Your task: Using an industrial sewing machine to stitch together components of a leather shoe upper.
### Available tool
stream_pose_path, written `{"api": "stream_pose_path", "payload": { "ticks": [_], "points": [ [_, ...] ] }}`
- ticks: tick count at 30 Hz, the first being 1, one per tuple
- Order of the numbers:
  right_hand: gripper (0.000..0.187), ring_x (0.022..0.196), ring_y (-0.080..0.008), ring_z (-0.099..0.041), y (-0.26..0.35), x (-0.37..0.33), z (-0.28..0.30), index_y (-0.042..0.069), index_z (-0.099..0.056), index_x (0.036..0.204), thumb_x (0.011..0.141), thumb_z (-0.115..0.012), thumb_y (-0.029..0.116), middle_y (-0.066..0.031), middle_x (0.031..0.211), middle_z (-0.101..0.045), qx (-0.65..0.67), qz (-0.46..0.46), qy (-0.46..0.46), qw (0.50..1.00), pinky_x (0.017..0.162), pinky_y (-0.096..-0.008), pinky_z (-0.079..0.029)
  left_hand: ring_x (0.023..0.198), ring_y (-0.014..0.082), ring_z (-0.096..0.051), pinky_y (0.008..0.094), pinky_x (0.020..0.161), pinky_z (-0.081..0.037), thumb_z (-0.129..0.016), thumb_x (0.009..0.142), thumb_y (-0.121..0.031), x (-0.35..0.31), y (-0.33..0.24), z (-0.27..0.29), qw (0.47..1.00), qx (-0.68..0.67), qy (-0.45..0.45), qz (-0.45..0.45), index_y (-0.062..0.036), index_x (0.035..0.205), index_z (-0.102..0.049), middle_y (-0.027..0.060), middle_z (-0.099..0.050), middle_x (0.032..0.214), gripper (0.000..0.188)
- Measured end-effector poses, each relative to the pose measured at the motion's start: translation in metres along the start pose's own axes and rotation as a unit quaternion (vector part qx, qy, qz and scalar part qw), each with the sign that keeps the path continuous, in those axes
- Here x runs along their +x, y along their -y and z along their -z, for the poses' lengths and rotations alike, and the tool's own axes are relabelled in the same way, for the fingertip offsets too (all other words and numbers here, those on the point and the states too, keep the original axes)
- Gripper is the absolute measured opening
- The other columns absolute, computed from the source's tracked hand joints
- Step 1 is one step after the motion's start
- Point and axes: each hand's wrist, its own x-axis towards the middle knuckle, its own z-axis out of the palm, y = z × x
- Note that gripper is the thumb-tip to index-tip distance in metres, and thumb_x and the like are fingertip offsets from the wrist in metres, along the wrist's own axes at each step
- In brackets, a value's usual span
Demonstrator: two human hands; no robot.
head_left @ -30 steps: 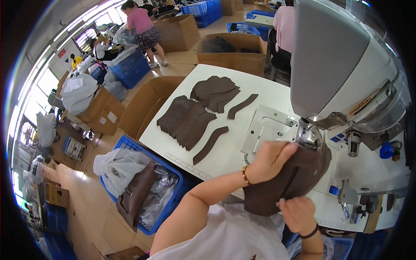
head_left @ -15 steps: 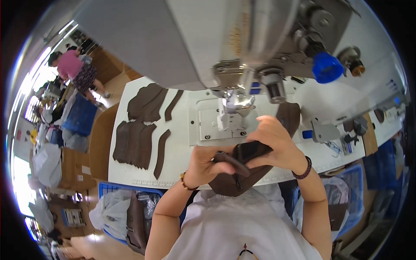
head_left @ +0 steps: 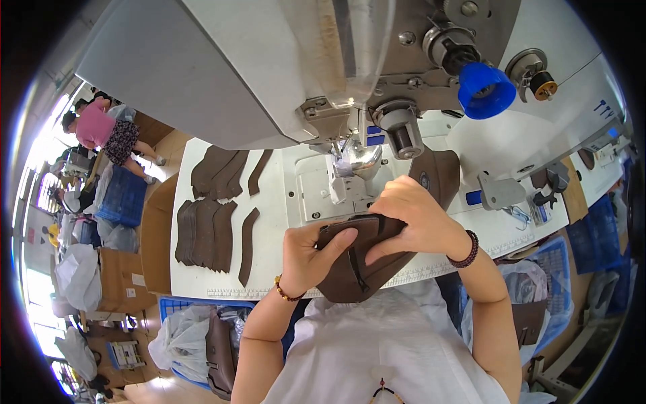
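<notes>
A brown leather bag piece with a dark zip hangs over the table's front edge. My left hand grips its upper left edge, thumb flat on the front. My right hand pinches the upper right edge, thumb below and fingers curled over the top. Between the hands the edge is folded and black shows along it. Just beyond stands the sewing machine's presser foot, apart from the leather. More brown leather spreads behind my right hand; whether it joins the held piece is hidden.
Stacks of brown leather strips and one single strip lie on the left of the white table. Scissors rest at the right. Blue crates with bags flank me. A person in pink stands far left.
The leather piece has been turned flatter, so its front and zip now face up. Both hands have shifted slightly, and the fold between them has closed.
</notes>
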Motion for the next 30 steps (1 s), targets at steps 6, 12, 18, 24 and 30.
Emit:
{"api": "stream_pose_path", "payload": {
  "ticks": [6, 12, 18, 24, 30],
  "points": [
    [0.037, 0.063, -0.0242, -0.044, -0.006, 0.006, 0.017, 0.006, -0.059, 0.077, 0.066, -0.078, 0.035, -0.0065, 0.068, -0.049, 0.061, 0.056, -0.085, 0.993, 0.060, -0.0337, -0.033, 0.064, 0.0030, -0.053, 0.0200, 0.056, -0.045, -0.067, 0.085, -0.021, 0.016, -0.015, -0.001, 0.993, -0.096, 0.064, 0.030, 0.0035, 0.091, -0.067, 0.0006, -0.065, 0.070, 0.025],
    [0.022, 0.057, -0.0198, -0.042, -0.008, 0.013, 0.037, 0.002, -0.059, 0.073, 0.076, -0.072, 0.019, -0.0076, 0.061, -0.045, 0.112, -0.178, -0.070, 0.975, 0.055, -0.0318, -0.034, 0.069, 0.0050, -0.055, 0.0203, 0.062, -0.046, -0.057, 0.092, -0.023, 0.066, 0.024, 0.010, 0.980, -0.105, 0.157, 0.063, 0.0051, 0.092, -0.065, 0.0015, -0.065, 0.079, 0.029],
    [0.028, 0.064, -0.0109, -0.052, -0.030, 0.026, 0.028, 0.000, -0.061, 0.084, 0.078, -0.072, 0.025, -0.0007, 0.066, -0.058, 0.041, -0.199, -0.037, 0.979, 0.060, -0.0267, -0.042, 0.080, 0.0113, -0.060, 0.0275, 0.066, -0.048, -0.054, 0.087, -0.012, 0.153, 0.187, 0.129, 0.794, 0.574, -0.062, -0.191, 0.0003, 0.093, -0.064, 0.0091, -0.065, 0.093, 0.017],
    [0.012, 0.055, -0.0227, -0.051, -0.039, 0.014, 0.024, 0.003, -0.056, 0.077, 0.073, -0.066, 0.006, -0.0109, 0.061, -0.052, -0.040, -0.082, -0.120, 0.989, 0.049, -0.0335, -0.038, 0.079, 0.0117, -0.060, 0.0263, 0.066, -0.047, -0.055, 0.086, -0.009, 0.163, 0.156, 0.112, 0.944, 0.273, -0.071, -0.173, -0.0003, 0.093, -0.064, 0.0078, -0.064, 0.093, 0.014],
    [0.024, 0.063, -0.0122, -0.047, 0.025, 0.015, 0.057, -0.002, -0.063, 0.073, 0.073, -0.070, 0.021, -0.0018, 0.064, -0.054, 0.198, -0.213, -0.028, 0.956, 0.061, -0.0265, -0.037, 0.079, 0.0121, -0.059, 0.0251, 0.066, -0.047, -0.055, 0.085, -0.005, 0.139, 0.124, 0.113, 0.989, -0.040, -0.089, -0.112, -0.0009, 0.094, -0.064, 0.0065, -0.064, 0.092, 0.013]
  ]
}}
